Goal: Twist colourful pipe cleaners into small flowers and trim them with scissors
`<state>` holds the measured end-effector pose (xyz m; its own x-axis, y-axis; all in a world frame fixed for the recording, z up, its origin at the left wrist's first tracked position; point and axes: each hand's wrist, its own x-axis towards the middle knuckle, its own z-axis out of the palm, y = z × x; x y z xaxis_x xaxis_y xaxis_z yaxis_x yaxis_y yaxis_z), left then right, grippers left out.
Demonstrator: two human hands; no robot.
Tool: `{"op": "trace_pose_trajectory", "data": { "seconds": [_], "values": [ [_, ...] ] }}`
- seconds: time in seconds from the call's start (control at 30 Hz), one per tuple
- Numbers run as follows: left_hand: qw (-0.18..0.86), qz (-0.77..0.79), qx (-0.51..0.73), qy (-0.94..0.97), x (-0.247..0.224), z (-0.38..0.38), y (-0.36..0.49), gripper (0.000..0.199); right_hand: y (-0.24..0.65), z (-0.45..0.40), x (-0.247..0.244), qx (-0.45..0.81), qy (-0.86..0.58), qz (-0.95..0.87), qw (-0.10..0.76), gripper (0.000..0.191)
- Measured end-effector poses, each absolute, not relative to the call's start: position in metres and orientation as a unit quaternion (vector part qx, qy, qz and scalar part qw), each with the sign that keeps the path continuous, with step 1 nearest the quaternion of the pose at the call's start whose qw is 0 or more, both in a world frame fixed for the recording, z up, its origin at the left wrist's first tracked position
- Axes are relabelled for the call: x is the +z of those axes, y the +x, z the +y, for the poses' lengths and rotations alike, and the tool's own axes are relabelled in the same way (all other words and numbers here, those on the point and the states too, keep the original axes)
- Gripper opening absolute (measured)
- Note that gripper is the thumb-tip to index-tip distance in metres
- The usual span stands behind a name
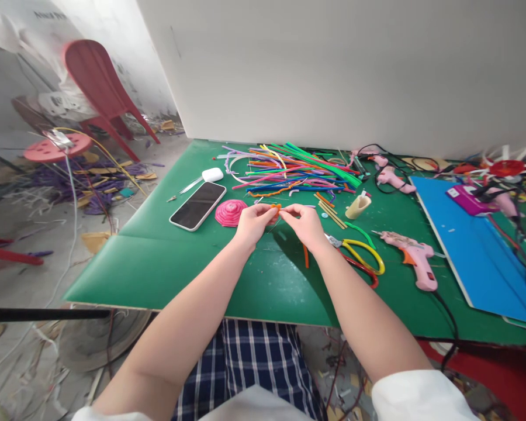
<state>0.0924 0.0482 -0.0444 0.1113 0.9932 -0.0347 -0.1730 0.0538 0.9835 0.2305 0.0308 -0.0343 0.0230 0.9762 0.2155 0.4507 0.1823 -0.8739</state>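
Observation:
Both hands meet above the middle of the green table. My left hand (255, 223) pinches a small orange piece (276, 207) between thumb and fingertips. My right hand (305, 223) is closed at the other side of that piece, its fingertips together; what they hold is too small to make out. Just left of my left hand lies a pink round spiral piece (231, 213). An orange strip (305, 255) lies under my right wrist. Beside my right forearm are scissors (363, 255) with yellow and red handles.
A phone (198, 206) and white case (213, 175) lie left. Colored pipe cleaners (289, 169) are heaped behind the hands. To the right are a beige tube (358, 206), a pink glue gun (414, 257) with its cord, and a blue board (477, 251).

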Motion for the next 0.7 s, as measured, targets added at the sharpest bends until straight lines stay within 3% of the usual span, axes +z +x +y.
{"op": "trace_pose_trajectory", "data": {
  "seconds": [0.37, 0.7],
  "values": [
    [0.481, 0.455, 0.502, 0.557, -0.0504, 0.0500, 0.0925, 0.022, 0.2220, 0.0255, -0.0349, 0.224, -0.580, -0.646, 0.443, 0.014],
    [0.485, 0.454, 0.468, 0.583, -0.0525, 0.0505, 0.0953, 0.028, 0.2317, 0.0319, -0.0343, 0.282, -0.569, -0.619, 0.463, 0.023]
  ]
}}
